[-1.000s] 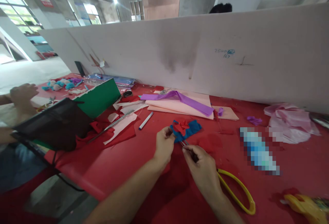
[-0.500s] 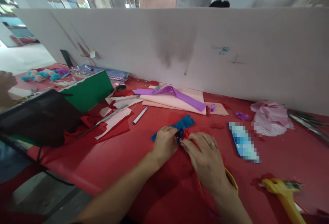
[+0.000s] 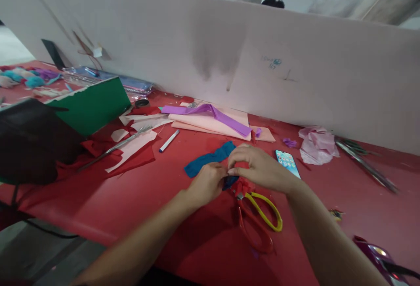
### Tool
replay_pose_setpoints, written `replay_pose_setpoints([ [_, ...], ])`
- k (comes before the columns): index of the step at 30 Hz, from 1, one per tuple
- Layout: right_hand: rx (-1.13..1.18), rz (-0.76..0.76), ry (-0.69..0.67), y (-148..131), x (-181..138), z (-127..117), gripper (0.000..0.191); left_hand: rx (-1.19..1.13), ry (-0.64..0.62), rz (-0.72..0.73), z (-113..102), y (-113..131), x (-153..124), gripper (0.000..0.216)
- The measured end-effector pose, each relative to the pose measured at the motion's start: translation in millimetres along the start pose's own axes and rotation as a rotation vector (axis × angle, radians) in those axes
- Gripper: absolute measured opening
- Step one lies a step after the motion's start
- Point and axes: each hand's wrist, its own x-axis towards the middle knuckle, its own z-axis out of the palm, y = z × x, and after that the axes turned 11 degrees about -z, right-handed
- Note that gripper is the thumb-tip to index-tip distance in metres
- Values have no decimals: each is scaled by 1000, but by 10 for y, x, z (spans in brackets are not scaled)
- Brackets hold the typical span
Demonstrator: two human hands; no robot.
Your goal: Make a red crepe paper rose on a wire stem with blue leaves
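My left hand (image 3: 207, 184) and my right hand (image 3: 260, 168) meet over the red table (image 3: 183, 233), fingers pinched together on a blue crepe paper strip (image 3: 208, 160). The strip runs left and away from my left hand. A crumpled red paper piece (image 3: 243, 185) sits just under my right hand, touching the blue paper. Scissors with a yellow and a red handle (image 3: 262, 213) lie on the table right below my right hand, with no hand on them.
A phone (image 3: 288, 162) lies right of my hands. Behind are a purple strip (image 3: 210, 113) on pink sheets (image 3: 203, 126), a marker (image 3: 169, 141), a green board (image 3: 93, 104), a black bag (image 3: 29, 139), crumpled pink tissue (image 3: 316, 146) and a white partition (image 3: 295, 75).
My right hand has let go of the scissors, which now lie on the table, and has moved onto the blue and red paper. The view has shifted left and down.
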Motion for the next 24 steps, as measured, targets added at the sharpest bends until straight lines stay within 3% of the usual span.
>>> replay_pose_setpoints([
  [4, 329, 110, -105, 111, 70, -117, 9, -174, -51, -15, -51, 28, -6, 27],
  [8, 462, 153, -108, 203, 78, -116, 14, -304, -54, -119, -73, 18, 11, 18],
  [12, 525, 192, -22, 255, 58, -106, 13, -462, -13, -195, -109, 7, 42, 12],
  [16, 755, 252, 51, 337, 34, -49, 8, -623, -41, -222, -139, 27, 60, 12],
  [20, 1013, 412, 108, 448, 24, 85, 8, -803, -52, -299, -110, 31, 76, 12],
  [24, 1085, 450, 189, 495, 10, 200, 12, -903, -39, -337, -92, -15, 107, 10],
])
